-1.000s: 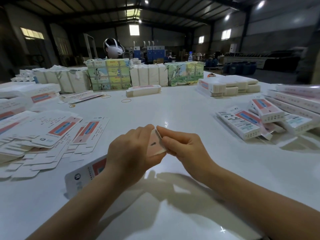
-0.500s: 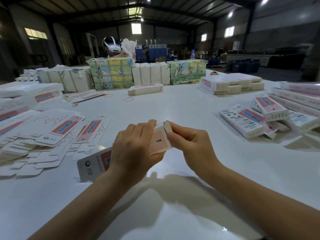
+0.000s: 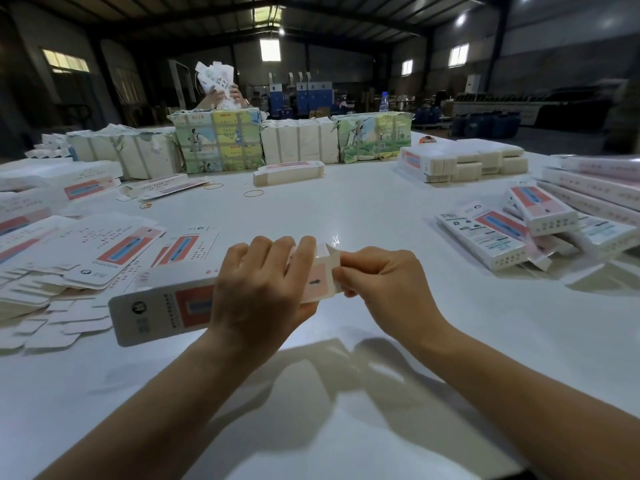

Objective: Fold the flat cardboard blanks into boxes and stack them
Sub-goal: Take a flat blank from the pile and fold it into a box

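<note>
A long white box with a red and blue panel [image 3: 162, 308] is held lengthwise above the white table [image 3: 363, 209], its left end sticking out. My left hand [image 3: 263, 292] grips it around the middle, fingers over the top. At the right end, my right hand [image 3: 377, 278] pinches the small end flaps [image 3: 329, 254]. Flat printed blanks [image 3: 104, 251] lie fanned out at the left. Folded boxes [image 3: 498, 237] are piled at the right.
Wrapped bundles of blanks [image 3: 298, 147] line the far edge, with a banded stack [image 3: 287, 173] and rubber bands [image 3: 253, 193] in front. More white stacks [image 3: 464, 164] sit at the far right. A person's hands lift blanks [image 3: 216, 81] behind the bundles.
The box has risen slightly and its left end has swung further out to the left. My right fingers have moved onto the end flaps. The person behind raised a bundle of blanks.
</note>
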